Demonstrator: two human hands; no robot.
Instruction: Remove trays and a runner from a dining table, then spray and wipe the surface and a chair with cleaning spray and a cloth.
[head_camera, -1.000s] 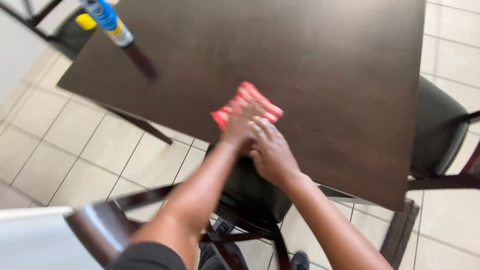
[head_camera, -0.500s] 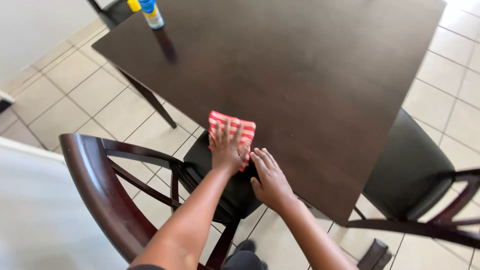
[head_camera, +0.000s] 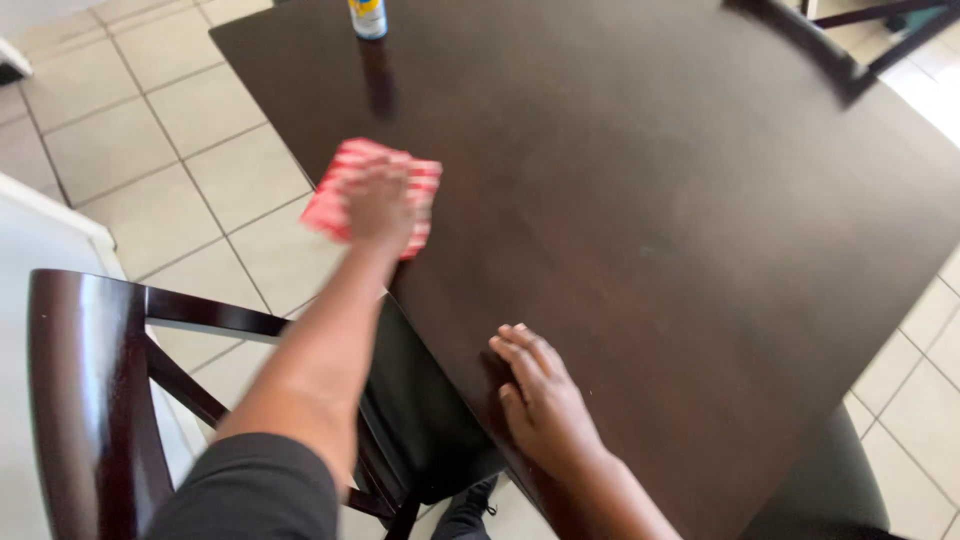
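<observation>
Dark brown square table (head_camera: 640, 200), glossy, filling most of the view, one corner toward the lower middle, another at the top left. Pale tiled floor (head_camera: 150, 130) with grey grout lines along the table's left edge and again at the lower right. Dark wooden chair (head_camera: 90, 390) with a curved back and a black padded seat, drawn up to the table's near left edge, seat partly under the top. Second dark chair back (head_camera: 800, 40) at the table's far right edge, blurred. Edge of another black seat (head_camera: 830, 490) under the near right edge. Left arm in a dark grey sleeve stretched across the chair to the table's left edge. Right hand (head_camera: 545, 400) flat on the table just inside the near corner, palm down, fingers together and extended, holding nothing. Left hand (head_camera: 380, 205) blurred by motion, spread flat on top of a red-and-white striped cloth (head_camera: 345, 180), pressing it down rather than gripping it. Cloth at the table's left edge, about midway along, partly hanging past the edge over the floor. Spray can (head_camera: 367, 15) with a yellow and blue label standing near the table's far left corner, only its base in view, reflected in the gloss below it.
</observation>
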